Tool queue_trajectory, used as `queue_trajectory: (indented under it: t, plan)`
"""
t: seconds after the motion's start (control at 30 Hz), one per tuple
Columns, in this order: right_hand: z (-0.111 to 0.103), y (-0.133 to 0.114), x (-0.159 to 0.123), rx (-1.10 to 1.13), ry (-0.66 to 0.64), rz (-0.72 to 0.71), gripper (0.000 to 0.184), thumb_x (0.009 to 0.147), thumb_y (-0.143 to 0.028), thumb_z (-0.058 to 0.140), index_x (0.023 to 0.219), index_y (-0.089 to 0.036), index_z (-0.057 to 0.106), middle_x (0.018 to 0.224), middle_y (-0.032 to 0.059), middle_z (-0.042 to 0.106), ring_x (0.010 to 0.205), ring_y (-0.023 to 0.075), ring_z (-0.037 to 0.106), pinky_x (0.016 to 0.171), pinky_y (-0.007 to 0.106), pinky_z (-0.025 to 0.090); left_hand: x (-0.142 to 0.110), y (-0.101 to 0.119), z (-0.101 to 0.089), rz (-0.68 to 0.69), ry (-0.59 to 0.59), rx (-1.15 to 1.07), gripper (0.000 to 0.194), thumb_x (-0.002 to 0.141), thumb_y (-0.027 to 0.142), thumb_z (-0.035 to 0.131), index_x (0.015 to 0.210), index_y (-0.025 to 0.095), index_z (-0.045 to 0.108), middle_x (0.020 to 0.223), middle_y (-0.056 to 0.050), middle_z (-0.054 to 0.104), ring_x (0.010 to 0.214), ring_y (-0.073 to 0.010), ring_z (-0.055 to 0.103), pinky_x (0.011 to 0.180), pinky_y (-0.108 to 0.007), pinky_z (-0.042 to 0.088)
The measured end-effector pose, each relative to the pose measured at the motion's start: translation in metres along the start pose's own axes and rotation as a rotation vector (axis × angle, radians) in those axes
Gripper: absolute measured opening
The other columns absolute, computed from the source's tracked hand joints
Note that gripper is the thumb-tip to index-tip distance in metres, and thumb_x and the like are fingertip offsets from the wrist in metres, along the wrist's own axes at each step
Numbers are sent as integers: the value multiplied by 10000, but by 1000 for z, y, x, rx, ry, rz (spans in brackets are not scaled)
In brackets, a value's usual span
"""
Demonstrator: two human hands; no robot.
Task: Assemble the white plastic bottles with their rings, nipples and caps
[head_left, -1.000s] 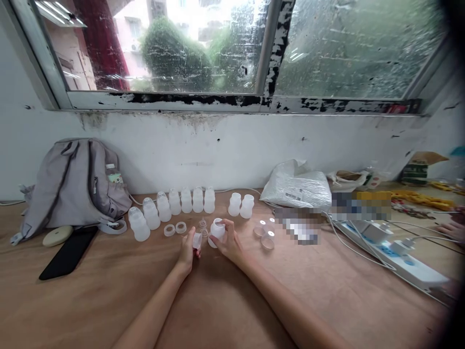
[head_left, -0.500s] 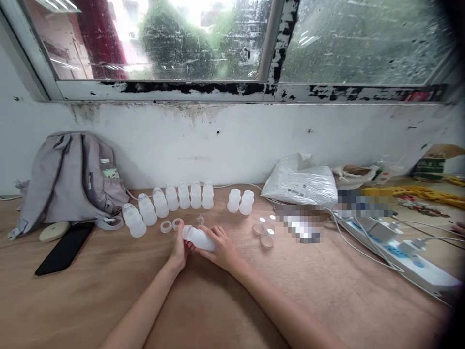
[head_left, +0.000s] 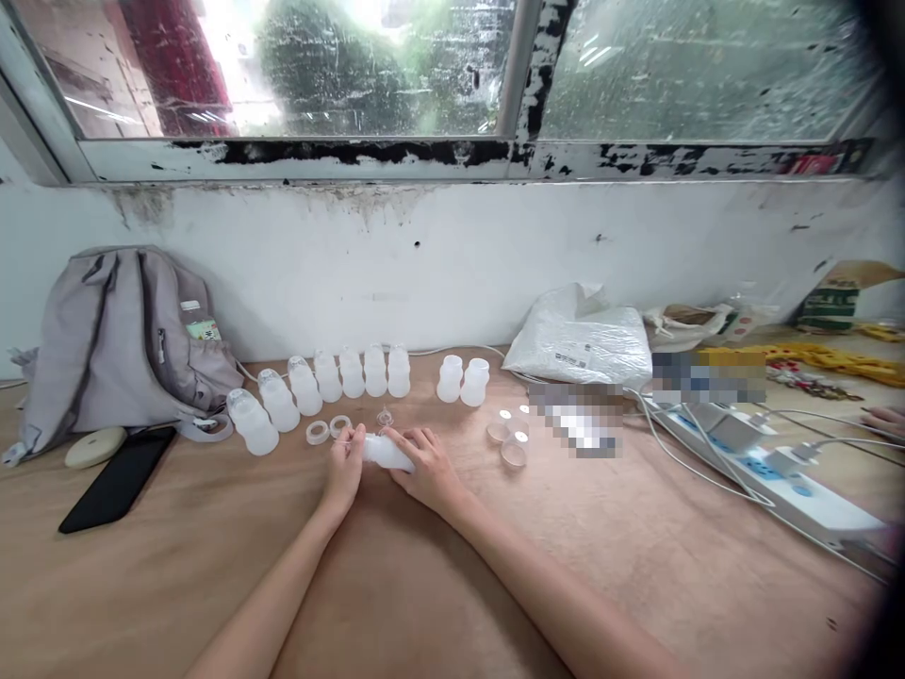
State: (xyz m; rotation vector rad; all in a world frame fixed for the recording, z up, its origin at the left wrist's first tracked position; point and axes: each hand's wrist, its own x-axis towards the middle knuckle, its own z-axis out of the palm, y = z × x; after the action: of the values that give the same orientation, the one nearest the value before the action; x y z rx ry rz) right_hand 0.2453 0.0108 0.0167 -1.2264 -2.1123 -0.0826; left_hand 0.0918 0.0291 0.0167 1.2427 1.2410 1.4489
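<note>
A frosted white baby bottle [head_left: 387, 454] lies tilted on its side between my hands, just above the table. My left hand [head_left: 344, 473] is closed around its neck end, so the top is mostly hidden. The fingers of my right hand [head_left: 433, 476] wrap the body near its base. Beyond my left hand lie two white collar rings [head_left: 318, 432], and a clear nipple [head_left: 384, 416] rests past the bottle. Several capped baby bottles [head_left: 253, 423] stand in a curved row behind. Two open-topped bottles [head_left: 474, 384] stand apart to the right, with clear domed caps [head_left: 514, 456] nearer me.
A grey backpack [head_left: 120, 339], black phone [head_left: 117, 483] and round cream object [head_left: 95, 447] are at left. At right lie a white plastic bag [head_left: 584, 344] and a power strip [head_left: 813, 505] with trailing cables. Another person's hand [head_left: 883, 421] shows at the right edge.
The bottle has turned more level, and my left hand has closed further over its neck end. My view has tilted slightly down, shifting the scene upward and left.
</note>
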Motion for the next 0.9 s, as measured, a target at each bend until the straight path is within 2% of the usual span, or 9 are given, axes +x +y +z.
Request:
queue_trajectory:
  t: [0.13, 0.3, 0.5, 0.9]
  plan:
    - [-1, 0, 1, 11, 0, -1, 524, 693, -257, 582, 1197, -229, 439, 961, 80, 534, 873, 233, 467, 757, 360, 404, 1, 0, 1, -35, 13, -37, 336, 683, 492, 544, 604, 171, 481, 455, 59, 403, 359, -54, 318, 368, -178, 245]
    - [2, 2, 0, 52, 37, 31, 405, 689, -285, 587, 1059, -157, 482, 936, 104, 554, 861, 239, 483, 738, 362, 406, 3, -1, 2, -27, 51, -77, 334, 653, 482, 584, 691, 152, 547, 522, 37, 451, 411, -58, 358, 370, -166, 263]
    - [5, 4, 0, 72, 57, 61, 355, 691, -282, 582, 1007, -161, 473, 929, 102, 557, 855, 244, 489, 727, 363, 402, 3, 3, 0, -32, 25, -162, 302, 630, 430, 630, 745, 158, 571, 622, 15, 495, 478, -68, 407, 404, -165, 314]
    - [5, 3, 1, 34, 59, 58, 357, 697, -299, 576, 1012, -160, 481, 910, 99, 558, 844, 243, 487, 721, 362, 402, 5, 3, -5, -59, -27, -217, 278, 612, 375, 659, 785, 161, 625, 683, 8, 536, 478, -52, 415, 403, -166, 314]
